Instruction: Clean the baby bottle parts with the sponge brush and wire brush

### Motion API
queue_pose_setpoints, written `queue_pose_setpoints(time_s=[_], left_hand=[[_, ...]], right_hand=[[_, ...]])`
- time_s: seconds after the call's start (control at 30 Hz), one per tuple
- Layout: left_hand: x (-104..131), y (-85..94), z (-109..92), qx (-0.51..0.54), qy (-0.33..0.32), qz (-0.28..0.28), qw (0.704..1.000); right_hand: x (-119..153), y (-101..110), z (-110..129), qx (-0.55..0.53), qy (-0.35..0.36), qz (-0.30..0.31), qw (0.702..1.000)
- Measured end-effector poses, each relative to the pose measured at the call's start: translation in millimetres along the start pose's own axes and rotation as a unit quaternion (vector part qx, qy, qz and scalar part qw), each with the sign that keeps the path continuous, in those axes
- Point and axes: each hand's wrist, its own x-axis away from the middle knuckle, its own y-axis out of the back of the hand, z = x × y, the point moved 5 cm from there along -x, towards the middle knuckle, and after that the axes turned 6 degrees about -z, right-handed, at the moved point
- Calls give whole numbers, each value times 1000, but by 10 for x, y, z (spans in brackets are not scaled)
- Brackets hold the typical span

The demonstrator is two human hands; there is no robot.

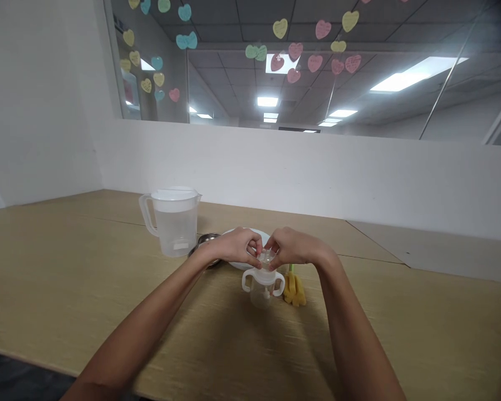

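Observation:
A small clear cup [260, 294] with two white handles stands upright on the wooden table. My left hand [242, 246] and my right hand [288, 248] meet over its top, thumbs and fingers pinching a clear lid-like piece [266, 257] from both sides. The piece sits at the cup's white rim; whether it is fastened there I cannot tell. Just right of the cup lies a yellow sponge-like object [294, 289] with a green stem. Behind my hands is a white plate [237, 265], partly hidden.
A lidded clear pitcher [177, 225] with its handle to the left stands at the back left. Beside it, a metal bowl [209, 238] is partly covered by my left wrist. A white wall [242, 167] with a window above borders the table [87, 267].

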Motion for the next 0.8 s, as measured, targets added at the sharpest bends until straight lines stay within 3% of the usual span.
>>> queue_pose_setpoints(time_s=[0.23,0.4,0.5,0.67,0.8], left_hand=[[33,29,-86,-46,3,-10,999],[98,104,-81,-26,-2,37,999],[242,367,-49,-20,24,21,999],[617,986,67,-81,83,-132,985],[797,1177,195,-128,118,-180,968]], right_hand=[[-4,-13,4,1,-8,3,1000],[32,6,-71,-43,-33,11,998],[167,144,-158,-106,-49,-27,993],[538,414,-454,-141,-116,-108,977],[712,464,-679,-155,-144,-129,969]])
